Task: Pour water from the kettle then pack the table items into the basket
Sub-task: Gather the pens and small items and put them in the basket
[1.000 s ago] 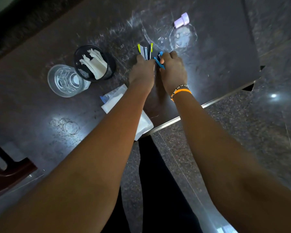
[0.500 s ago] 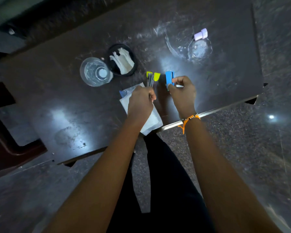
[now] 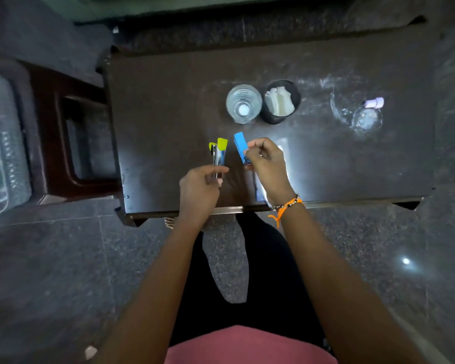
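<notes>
At the centre of the frame, above the near part of the dark table, the left hand pinches the lower end of a yellow-tipped stapler-like tool and the right hand pinches a blue one. Both tools have their long axis running toward the top of the frame, coloured ends away from the person, the blue one leaning a little to the upper left. To pack them well, I think both grips should stay firm while they go to the basket at the left edge, and each tool should be laid flat.
</notes>
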Demonstrator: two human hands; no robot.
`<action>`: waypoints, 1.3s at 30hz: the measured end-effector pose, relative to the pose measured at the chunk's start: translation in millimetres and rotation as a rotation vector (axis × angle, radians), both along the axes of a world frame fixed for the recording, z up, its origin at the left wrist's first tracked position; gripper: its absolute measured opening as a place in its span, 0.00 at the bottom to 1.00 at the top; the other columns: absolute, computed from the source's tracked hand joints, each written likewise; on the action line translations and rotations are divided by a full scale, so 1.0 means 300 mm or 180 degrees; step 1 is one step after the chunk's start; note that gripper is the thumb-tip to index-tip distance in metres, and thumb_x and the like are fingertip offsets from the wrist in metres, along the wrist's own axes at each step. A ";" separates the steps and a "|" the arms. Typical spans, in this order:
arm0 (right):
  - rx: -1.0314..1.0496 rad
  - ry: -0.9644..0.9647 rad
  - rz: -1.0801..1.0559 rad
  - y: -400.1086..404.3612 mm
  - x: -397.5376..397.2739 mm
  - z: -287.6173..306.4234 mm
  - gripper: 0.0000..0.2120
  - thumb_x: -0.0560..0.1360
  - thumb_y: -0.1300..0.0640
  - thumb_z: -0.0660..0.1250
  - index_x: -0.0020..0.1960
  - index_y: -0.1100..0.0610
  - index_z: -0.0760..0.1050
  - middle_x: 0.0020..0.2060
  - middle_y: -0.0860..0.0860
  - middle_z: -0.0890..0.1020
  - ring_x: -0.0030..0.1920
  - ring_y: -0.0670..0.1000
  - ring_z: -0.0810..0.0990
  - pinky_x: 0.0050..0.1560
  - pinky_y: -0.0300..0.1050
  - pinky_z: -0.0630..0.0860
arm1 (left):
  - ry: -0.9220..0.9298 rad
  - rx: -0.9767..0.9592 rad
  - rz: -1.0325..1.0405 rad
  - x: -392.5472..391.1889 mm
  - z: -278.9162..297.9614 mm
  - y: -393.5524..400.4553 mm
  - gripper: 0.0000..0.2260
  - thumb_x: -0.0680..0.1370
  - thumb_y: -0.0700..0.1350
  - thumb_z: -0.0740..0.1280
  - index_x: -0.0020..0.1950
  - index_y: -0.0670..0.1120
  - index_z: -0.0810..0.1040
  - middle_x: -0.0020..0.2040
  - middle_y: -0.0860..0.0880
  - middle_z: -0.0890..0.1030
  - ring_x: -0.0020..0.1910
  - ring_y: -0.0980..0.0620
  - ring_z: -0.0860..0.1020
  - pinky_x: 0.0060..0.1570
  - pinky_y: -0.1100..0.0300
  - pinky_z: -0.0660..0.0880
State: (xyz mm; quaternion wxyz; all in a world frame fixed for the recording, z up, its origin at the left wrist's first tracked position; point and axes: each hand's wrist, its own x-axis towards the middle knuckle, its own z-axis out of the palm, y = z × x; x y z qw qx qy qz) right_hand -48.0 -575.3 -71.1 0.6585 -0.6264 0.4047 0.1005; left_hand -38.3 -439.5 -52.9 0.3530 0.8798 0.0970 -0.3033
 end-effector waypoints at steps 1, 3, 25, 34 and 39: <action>0.0026 -0.0016 0.0071 0.052 0.006 0.013 0.11 0.74 0.68 0.63 0.39 0.53 0.72 0.35 0.50 0.77 0.37 0.47 0.75 0.40 0.43 0.76 | 0.0032 0.0008 0.0132 -0.003 0.006 0.057 0.14 0.72 0.35 0.67 0.49 0.52 0.84 0.46 0.49 0.85 0.42 0.53 0.80 0.42 0.71 0.69; 0.0086 -0.0038 0.0201 0.164 0.016 0.034 0.08 0.74 0.68 0.62 0.42 0.56 0.72 0.36 0.53 0.76 0.35 0.45 0.75 0.37 0.38 0.75 | 0.0104 -0.0020 0.0333 -0.005 0.013 0.176 0.15 0.72 0.34 0.66 0.52 0.50 0.84 0.48 0.47 0.85 0.46 0.51 0.82 0.50 0.68 0.73; 0.0290 -0.0474 0.1660 1.192 0.307 0.169 0.10 0.75 0.66 0.65 0.55 0.67 0.75 0.34 0.51 0.78 0.36 0.46 0.76 0.38 0.32 0.75 | -0.0711 -0.0099 0.1832 0.129 0.146 1.129 0.24 0.72 0.26 0.55 0.58 0.44 0.81 0.53 0.40 0.81 0.49 0.46 0.78 0.48 0.62 0.73; -0.0104 -0.0850 0.1922 1.330 0.515 0.204 0.08 0.74 0.67 0.66 0.52 0.65 0.76 0.35 0.51 0.78 0.34 0.46 0.76 0.39 0.34 0.77 | -0.0543 0.0451 0.1601 0.387 0.192 1.240 0.21 0.76 0.36 0.59 0.68 0.50 0.73 0.67 0.40 0.70 0.65 0.39 0.70 0.67 0.53 0.66; -0.0604 -0.0884 0.1748 1.403 0.668 0.178 0.06 0.72 0.67 0.67 0.49 0.62 0.78 0.42 0.56 0.79 0.45 0.51 0.78 0.52 0.51 0.78 | -0.0519 0.0447 0.1257 0.577 0.205 1.306 0.21 0.75 0.36 0.58 0.66 0.49 0.75 0.67 0.40 0.68 0.67 0.39 0.64 0.67 0.54 0.59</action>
